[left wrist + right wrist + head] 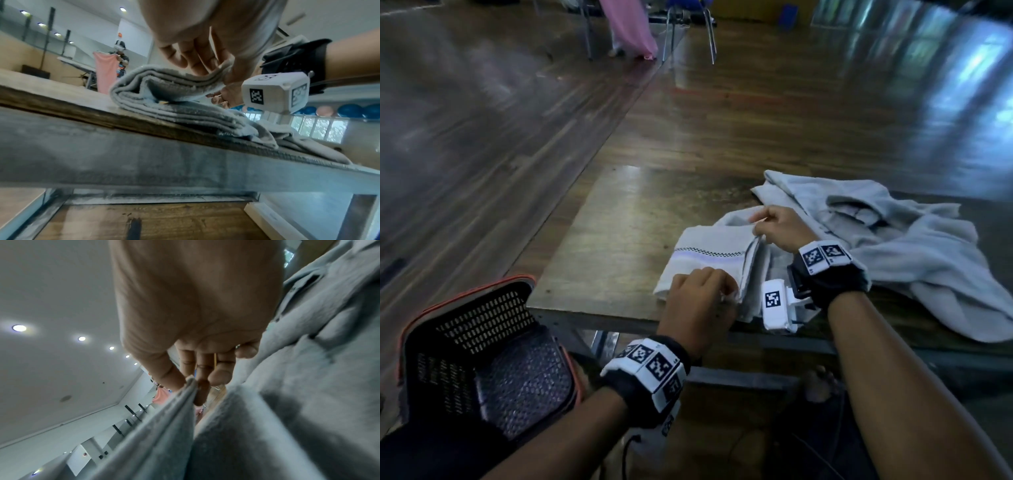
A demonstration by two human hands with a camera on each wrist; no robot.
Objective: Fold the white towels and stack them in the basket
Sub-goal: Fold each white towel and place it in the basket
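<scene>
A white towel (709, 253) with a checked stripe lies partly folded near the front edge of the wooden table (619, 222). My left hand (709, 291) pinches its near right corner; in the left wrist view the fingers (197, 65) hold the stacked layers (164, 84). My right hand (774, 222) pinches the far right corner, thumb and fingertips (174, 378) clamping the towel's edge (180, 402). A loose heap of white towels (893, 246) lies to the right. The black mesh basket (482, 342) with an orange rim stands on the floor at lower left, nothing visible inside it.
The table's metal frame (144, 159) runs under its front edge. Chair legs (688, 37) and a pink cloth (630, 27) stand far back on the wooden floor. A person holding a pink towel (106, 73) is in the background.
</scene>
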